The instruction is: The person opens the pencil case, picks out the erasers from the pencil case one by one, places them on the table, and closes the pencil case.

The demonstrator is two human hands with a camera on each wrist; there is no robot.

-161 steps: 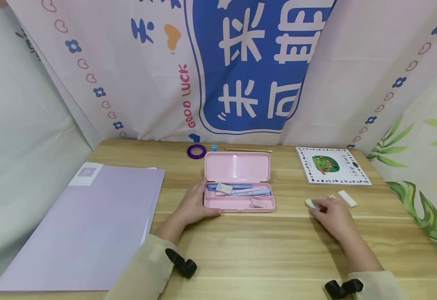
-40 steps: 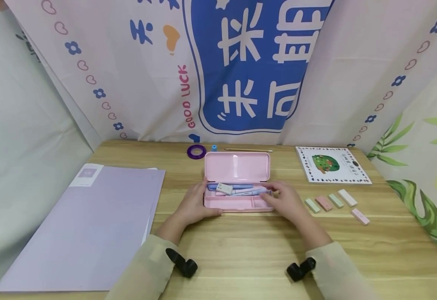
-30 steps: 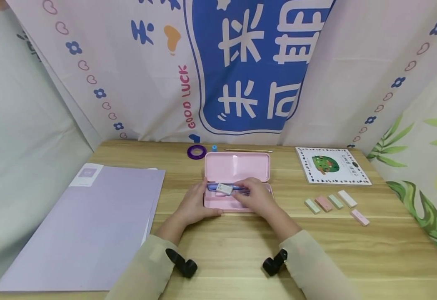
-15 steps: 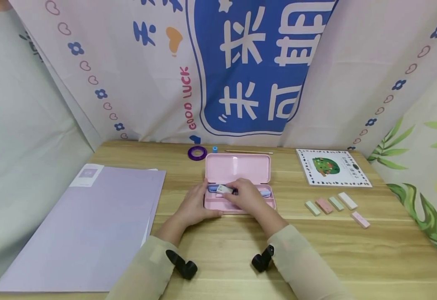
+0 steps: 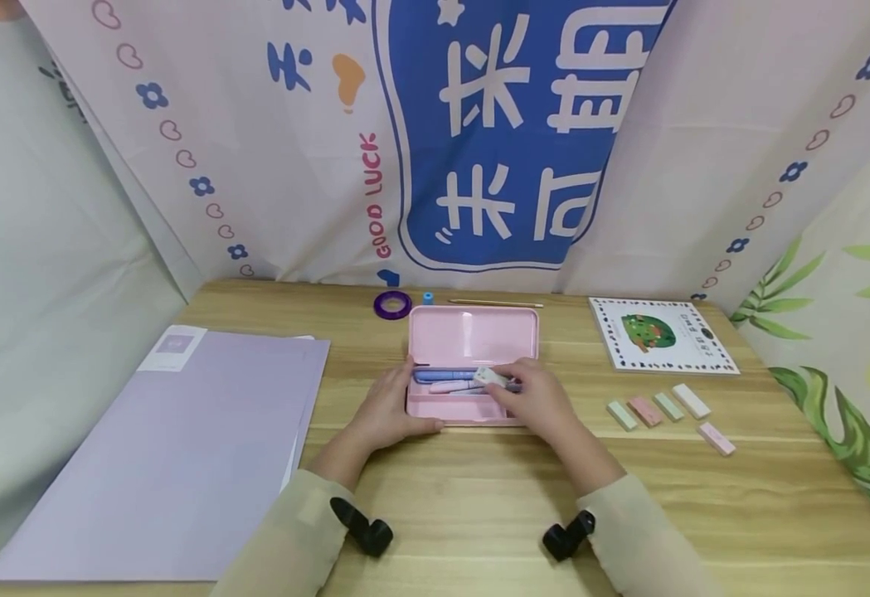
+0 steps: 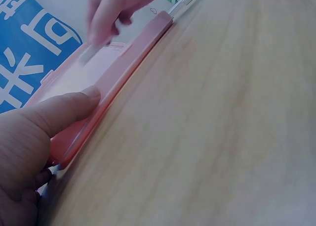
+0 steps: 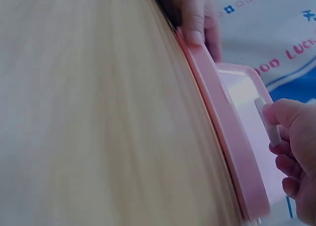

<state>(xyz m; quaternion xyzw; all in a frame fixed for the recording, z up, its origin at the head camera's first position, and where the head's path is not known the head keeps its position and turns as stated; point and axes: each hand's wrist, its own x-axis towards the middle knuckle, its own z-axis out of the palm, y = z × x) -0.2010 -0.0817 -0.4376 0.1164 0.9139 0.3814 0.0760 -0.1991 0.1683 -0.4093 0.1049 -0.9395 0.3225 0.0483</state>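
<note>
Head view: the right hand (image 5: 542, 404) pinches one small white eraser (image 5: 488, 377) over the open pink pencil case (image 5: 472, 335), its long axis running left-right. The left hand (image 5: 390, 406) grips the case's left end. Five erasers (image 5: 669, 405) lie on the bench (image 5: 479, 497).

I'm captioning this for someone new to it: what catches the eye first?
The open pink pencil case at the middle of the wooden table, steadied by the left hand while the right hand pinches a small white eraser over it. Right of it, five pastel erasers; left, a purple folder.
</note>
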